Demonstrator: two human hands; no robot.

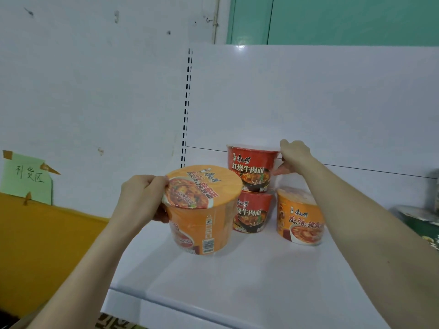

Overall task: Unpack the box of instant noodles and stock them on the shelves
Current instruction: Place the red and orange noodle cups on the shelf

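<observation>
Four tapered noodle bowls at a smooth white shelf

The left hand (140,195) grips the glossy, film-wrapped held orange bowl (202,210) by its round lid rim, tilted over the shelf (237,276). The right hand (293,157) curls round the upper red bowl (251,167), stacked on the lower red bowl (253,214); the standing orange bowl (299,217) sits just beside

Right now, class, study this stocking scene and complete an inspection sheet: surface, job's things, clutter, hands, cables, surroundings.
Surface: white shelf, glossy.
Job's things: top red bowl stacked on lower red bowl; standing orange bowl to their right; held orange bowl tilted, in front.
Clutter: blurred green packets at the right edge.
Hands: left hand grips the held orange bowl's rim; right hand grips the top red bowl's side.
Cables: nothing seen.
Surroundings: green note taped up at left; slotted upright; green door behind.
</observation>
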